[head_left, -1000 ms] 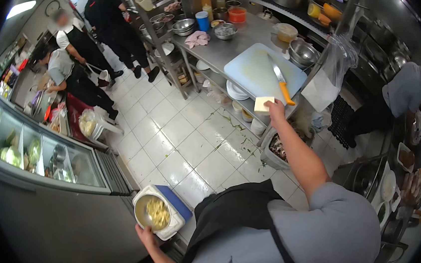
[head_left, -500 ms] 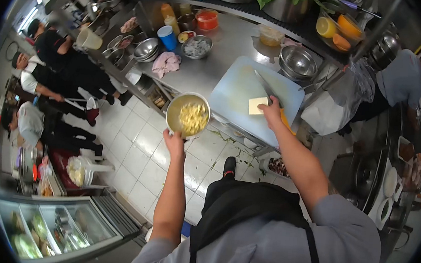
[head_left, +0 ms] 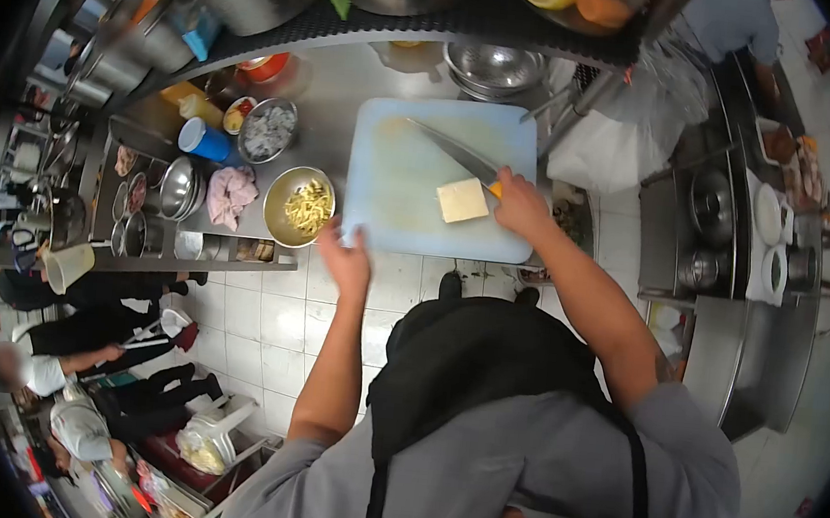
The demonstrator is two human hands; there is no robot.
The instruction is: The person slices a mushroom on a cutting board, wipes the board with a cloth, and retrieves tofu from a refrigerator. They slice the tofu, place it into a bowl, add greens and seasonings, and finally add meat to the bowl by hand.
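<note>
My left hand (head_left: pixel 344 258) is open, its fingers slightly blurred, just right of a metal bowl (head_left: pixel 279 210) on the counter's front edge. Pale yellow cut strips (head_left: pixel 310 206) fill part of that bowl. My right hand (head_left: pixel 521 207) is closed around the yellow handle of a kitchen knife (head_left: pixel 449 149). The knife's blade lies along a light blue cutting board (head_left: pixel 382 182), pointing away to the left. Right below the blade, a pale yellow block (head_left: pixel 462 201) that looks like butter or cheese rests on the board, beside my right fingers.
Left of the board are a bowl of ice-like pieces (head_left: pixel 269 131), a pink cloth (head_left: pixel 232 196) and a blue container (head_left: pixel 203 140). Metal bowls (head_left: pixel 494 69) stand behind it, under a loaded shelf (head_left: pixel 376 27). A plastic bag (head_left: pixel 598 142) hangs right. Other people work at lower left and upper right.
The bowl of strips, held over the floor by my left hand before, now stands on the counter, and that hand has let go. My view has swung toward the counter.
</note>
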